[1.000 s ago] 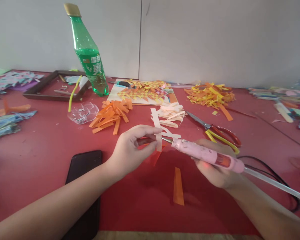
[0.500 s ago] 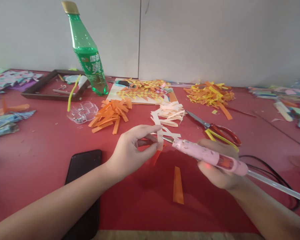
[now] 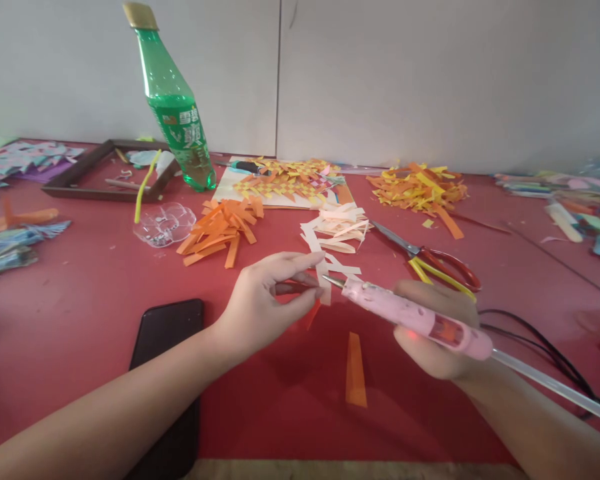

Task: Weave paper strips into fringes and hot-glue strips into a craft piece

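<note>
My left hand (image 3: 265,303) pinches a pale cream paper strip (image 3: 323,277) together with a red-orange strip (image 3: 311,313) above the red table (image 3: 80,300). My right hand (image 3: 430,327) grips a pink glue pen (image 3: 410,317). Its metal tip points left and touches the cream strip by my left fingertips. A clear glue stick (image 3: 550,387) juts from the pen's back end. A loose orange strip (image 3: 356,370) lies on the table under the hands.
Piles of orange strips (image 3: 223,230), cream strips (image 3: 341,227) and orange-yellow scraps (image 3: 420,187) lie behind, near a woven paper mat (image 3: 285,180). Red-and-yellow scissors (image 3: 430,260) sit right, with a black cable (image 3: 555,350). A green bottle (image 3: 175,113), wooden frame (image 3: 100,177) and black phone (image 3: 167,380) are left.
The glue pen's tip has stayed against the cream strip, shifting slightly; my left fingers have adjusted their pinch a little. Nothing else has moved.
</note>
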Demonstrator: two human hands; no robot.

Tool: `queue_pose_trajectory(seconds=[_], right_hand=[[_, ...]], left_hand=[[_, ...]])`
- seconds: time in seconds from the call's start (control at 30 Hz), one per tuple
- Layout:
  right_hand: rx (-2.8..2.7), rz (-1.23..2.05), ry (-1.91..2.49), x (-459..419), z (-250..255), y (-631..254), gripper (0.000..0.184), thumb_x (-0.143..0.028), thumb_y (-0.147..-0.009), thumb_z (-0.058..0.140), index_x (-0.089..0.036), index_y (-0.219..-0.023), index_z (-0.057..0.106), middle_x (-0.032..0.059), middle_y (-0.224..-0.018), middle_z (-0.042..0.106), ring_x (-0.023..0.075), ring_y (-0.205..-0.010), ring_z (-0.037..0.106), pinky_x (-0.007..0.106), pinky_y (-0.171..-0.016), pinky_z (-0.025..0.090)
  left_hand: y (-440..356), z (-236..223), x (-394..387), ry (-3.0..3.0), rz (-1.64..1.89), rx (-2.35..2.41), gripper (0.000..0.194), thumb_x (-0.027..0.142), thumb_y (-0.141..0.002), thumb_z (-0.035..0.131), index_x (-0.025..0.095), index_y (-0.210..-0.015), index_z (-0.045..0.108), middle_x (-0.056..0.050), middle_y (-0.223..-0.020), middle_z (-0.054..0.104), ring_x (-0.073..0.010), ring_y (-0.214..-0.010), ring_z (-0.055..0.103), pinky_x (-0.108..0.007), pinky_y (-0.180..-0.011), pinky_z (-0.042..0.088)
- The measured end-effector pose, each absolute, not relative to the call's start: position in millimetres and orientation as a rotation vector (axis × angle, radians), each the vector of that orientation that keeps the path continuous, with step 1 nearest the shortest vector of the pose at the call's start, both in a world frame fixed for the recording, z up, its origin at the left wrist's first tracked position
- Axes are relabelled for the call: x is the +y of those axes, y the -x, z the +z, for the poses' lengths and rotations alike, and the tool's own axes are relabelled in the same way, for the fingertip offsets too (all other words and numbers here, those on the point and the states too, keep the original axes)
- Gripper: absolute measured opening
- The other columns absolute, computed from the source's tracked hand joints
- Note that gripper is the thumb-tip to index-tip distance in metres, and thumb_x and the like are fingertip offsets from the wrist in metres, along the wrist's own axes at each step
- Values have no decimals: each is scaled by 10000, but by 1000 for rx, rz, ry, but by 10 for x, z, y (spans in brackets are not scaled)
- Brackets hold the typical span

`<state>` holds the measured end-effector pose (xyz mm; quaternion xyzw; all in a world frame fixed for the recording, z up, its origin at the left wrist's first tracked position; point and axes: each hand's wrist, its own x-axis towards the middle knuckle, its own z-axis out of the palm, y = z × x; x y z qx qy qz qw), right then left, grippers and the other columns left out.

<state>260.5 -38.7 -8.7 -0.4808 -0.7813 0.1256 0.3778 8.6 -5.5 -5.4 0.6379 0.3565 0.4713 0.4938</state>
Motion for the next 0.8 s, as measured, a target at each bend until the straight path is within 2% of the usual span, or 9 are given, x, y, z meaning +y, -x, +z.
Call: queue_pose_trajectory(seconds=[0.1,0.27,0.43,0.63,0.8], right_hand=[[-2060,118,1170,-356,-134,-2599,229,-135,-663,555,-240,-633,354,-30,-519,278,130,-451,219,325,-493,166],[-2088,18,1181,-351,-159,-2606,248,-149,-690,557,-244,-652,331,-33,-526,278,135,-458,221,319,-489,188],[-2077,-15,1199,-355,-157,-2618,240,-218,-731,551,-243,-633,333,-23,-519,269,137,-457,212,329,-486,177],[-2083,-15,1159,-355,-126,-2573,245,-154,-699,556,-237,-642,333,-31,-526,273,129,-468,213,323,-480,189],[-2027,106,1198,-365,-157,-2605,236,-209,-694,597,-241,-608,380,-26,-508,301,129,-463,223,322,-469,192]], left_hand=[[-82,-33,-65,-1673,1194,870,377,90,-812,653,175,-1174,716,-59,-976,704,-136,-817,741,-257,-846,629],[-66,15,-60,-2007,1302,881,337,69,-832,629,166,-1140,726,-64,-924,752,-132,-803,729,-224,-802,619],[-56,16,-41,-2112,1326,865,334,82,-860,602,183,-1159,712,-51,-902,754,-138,-808,724,-246,-819,612],[-52,-6,-44,-2152,1337,887,357,67,-856,597,145,-1190,695,-77,-939,741,-138,-805,726,-234,-812,602],[-46,10,-45,-2179,1328,892,351,69,-863,593,178,-1179,701,-69,-973,747,-147,-853,724,-246,-836,598]])
